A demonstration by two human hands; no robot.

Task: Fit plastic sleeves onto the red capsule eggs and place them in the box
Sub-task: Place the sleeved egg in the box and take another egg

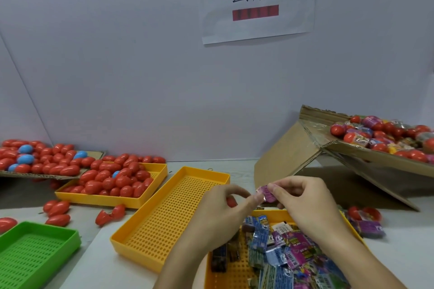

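My left hand [220,204] and right hand [303,202] both pinch same purple plastic sleeve [266,193], held between them above table [94,237]. Left grip also curled round red capsule egg [231,202], mostly hidden in palm. Sleeve tray [237,270] beneath my hands, heaped with flat sleeves. Empty yellow tray [169,216] just left. Yellow egg tray [112,197] further left, full of red eggs. Cardboard box [352,148] at right, tilted, holds sleeved eggs.

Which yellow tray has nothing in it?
The middle yellow tray, left of the hands. The far one holds red eggs; the near one holds plastic sleeves.
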